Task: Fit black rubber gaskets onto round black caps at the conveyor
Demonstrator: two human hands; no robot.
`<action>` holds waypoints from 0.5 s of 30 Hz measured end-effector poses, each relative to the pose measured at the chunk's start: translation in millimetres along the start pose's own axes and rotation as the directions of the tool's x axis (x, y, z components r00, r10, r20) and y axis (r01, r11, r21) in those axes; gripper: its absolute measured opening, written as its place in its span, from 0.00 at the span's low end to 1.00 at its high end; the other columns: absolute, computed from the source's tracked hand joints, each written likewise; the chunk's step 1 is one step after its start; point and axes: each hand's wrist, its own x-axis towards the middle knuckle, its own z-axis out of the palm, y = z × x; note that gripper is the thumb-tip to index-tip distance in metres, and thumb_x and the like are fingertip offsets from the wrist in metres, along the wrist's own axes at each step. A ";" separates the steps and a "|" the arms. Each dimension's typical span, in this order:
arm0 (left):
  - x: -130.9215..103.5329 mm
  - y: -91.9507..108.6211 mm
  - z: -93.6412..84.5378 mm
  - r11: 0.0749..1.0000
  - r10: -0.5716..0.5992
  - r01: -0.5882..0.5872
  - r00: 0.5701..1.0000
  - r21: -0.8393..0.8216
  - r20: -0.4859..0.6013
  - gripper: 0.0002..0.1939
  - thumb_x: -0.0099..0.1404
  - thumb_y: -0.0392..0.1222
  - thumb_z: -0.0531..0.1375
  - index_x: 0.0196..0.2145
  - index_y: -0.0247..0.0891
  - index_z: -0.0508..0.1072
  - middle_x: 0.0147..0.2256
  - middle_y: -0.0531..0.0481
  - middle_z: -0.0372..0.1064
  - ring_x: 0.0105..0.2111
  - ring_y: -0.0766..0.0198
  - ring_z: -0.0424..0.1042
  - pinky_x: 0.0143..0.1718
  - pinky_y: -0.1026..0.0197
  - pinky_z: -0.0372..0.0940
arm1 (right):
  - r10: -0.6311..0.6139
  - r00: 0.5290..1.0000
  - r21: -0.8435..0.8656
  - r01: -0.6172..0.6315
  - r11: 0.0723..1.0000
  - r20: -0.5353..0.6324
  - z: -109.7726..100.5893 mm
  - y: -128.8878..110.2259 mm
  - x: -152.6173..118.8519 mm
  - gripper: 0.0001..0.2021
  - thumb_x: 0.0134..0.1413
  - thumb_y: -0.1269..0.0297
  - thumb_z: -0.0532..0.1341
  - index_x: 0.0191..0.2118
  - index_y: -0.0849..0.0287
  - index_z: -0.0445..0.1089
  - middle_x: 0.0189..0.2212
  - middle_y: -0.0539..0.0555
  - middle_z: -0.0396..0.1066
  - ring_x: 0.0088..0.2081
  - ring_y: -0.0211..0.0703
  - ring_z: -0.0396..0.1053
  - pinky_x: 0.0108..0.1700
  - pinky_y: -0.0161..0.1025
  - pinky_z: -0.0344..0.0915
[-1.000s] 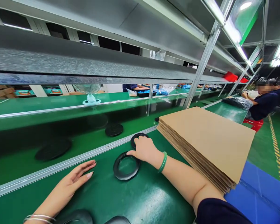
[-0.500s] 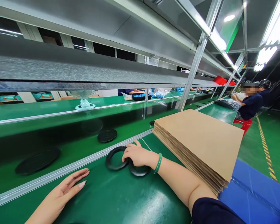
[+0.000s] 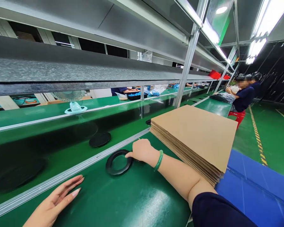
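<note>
A black ring (image 3: 110, 164) lies flat on the green tabletop, close to the metal edge strip. My right hand (image 3: 143, 149), with a green bangle at its wrist, is closed at the ring's right side. Its thumb rests over the rim, and the curled fingers are mostly hidden behind the hand. Only one ring shows distinctly; whether another lies under it or behind my hand I cannot tell. To the left, my left hand (image 3: 59, 198) hovers over the table, fingers stretched and thumb apart, holding nothing.
A stack of brown cardboard sheets (image 3: 194, 132) stands right of my right arm, beside blue panels (image 3: 255, 179). Beyond the metal strip (image 3: 85, 165), black discs (image 3: 100, 139) lie on a lower green surface. A metal post (image 3: 186, 69) rises behind the stack. Co-workers (image 3: 245, 94) are farther right.
The second ring, which lay under my right hand, no longer shows separately. My right hand has turned, its fingers now curled with the thumb on the left ring. The view has shifted slightly.
</note>
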 end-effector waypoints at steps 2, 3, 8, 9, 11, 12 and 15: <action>1.3 -2.7 -1.1 1.000 -0.002 0.002 1.000 -0.004 -0.004 0.31 0.50 0.67 0.68 0.50 0.58 0.76 0.58 0.56 0.68 0.61 0.47 0.64 0.60 0.54 0.61 | 0.000 1.000 -0.008 0.001 1.000 0.013 10.3 -5.2 4.8 0.30 0.60 0.37 0.63 0.31 0.66 0.75 0.27 0.62 0.72 0.35 0.56 0.74 0.39 0.45 0.71; 1.8 -3.9 -1.4 1.000 0.000 0.000 1.000 -0.005 0.000 0.30 0.51 0.67 0.68 0.50 0.58 0.75 0.58 0.56 0.68 0.61 0.48 0.63 0.60 0.54 0.61 | -0.013 1.000 -0.009 0.013 1.000 0.008 15.3 -7.8 6.2 0.30 0.59 0.37 0.63 0.33 0.65 0.75 0.29 0.63 0.73 0.35 0.56 0.75 0.39 0.45 0.71; 3.5 -8.1 -2.7 1.000 0.005 -0.005 1.000 -0.010 0.026 0.29 0.52 0.66 0.68 0.51 0.61 0.75 0.58 0.58 0.67 0.61 0.48 0.63 0.60 0.54 0.60 | -0.090 0.994 -0.009 0.090 0.996 -0.053 26.2 -11.9 3.9 0.23 0.63 0.48 0.63 0.51 0.64 0.69 0.42 0.64 0.73 0.43 0.57 0.73 0.43 0.47 0.70; 4.1 -9.1 -3.4 1.000 0.007 -0.007 1.000 -0.015 0.028 0.29 0.52 0.66 0.68 0.51 0.61 0.75 0.58 0.58 0.67 0.62 0.48 0.63 0.60 0.54 0.61 | -0.107 0.992 -0.012 0.107 0.994 -0.062 25.8 -11.0 2.6 0.22 0.63 0.51 0.63 0.53 0.64 0.68 0.43 0.64 0.72 0.44 0.57 0.72 0.43 0.47 0.70; 5.7 -11.4 -5.3 1.000 0.009 -0.007 0.999 -0.026 0.045 0.28 0.53 0.65 0.68 0.51 0.60 0.75 0.59 0.59 0.67 0.62 0.48 0.62 0.60 0.54 0.63 | -0.148 0.986 -0.019 0.147 0.989 -0.073 23.8 -8.6 0.2 0.20 0.62 0.58 0.63 0.55 0.64 0.66 0.44 0.63 0.72 0.45 0.56 0.71 0.44 0.47 0.69; 6.5 -12.3 -6.0 1.000 0.012 -0.010 0.998 -0.027 0.055 0.28 0.53 0.64 0.68 0.51 0.60 0.75 0.58 0.59 0.67 0.62 0.47 0.62 0.59 0.54 0.64 | -0.173 0.982 -0.022 0.172 0.985 -0.076 22.7 -7.3 -0.6 0.19 0.61 0.60 0.63 0.55 0.64 0.66 0.45 0.63 0.72 0.46 0.56 0.71 0.45 0.47 0.68; 7.0 -10.7 -5.2 0.997 0.065 -0.067 0.996 0.038 0.063 0.26 0.55 0.65 0.66 0.51 0.62 0.74 0.57 0.59 0.69 0.60 0.49 0.65 0.56 0.54 0.68 | -0.254 0.964 -0.033 0.252 0.967 -0.078 20.4 -3.6 -1.7 0.20 0.58 0.68 0.64 0.55 0.62 0.66 0.43 0.60 0.72 0.45 0.54 0.70 0.47 0.47 0.66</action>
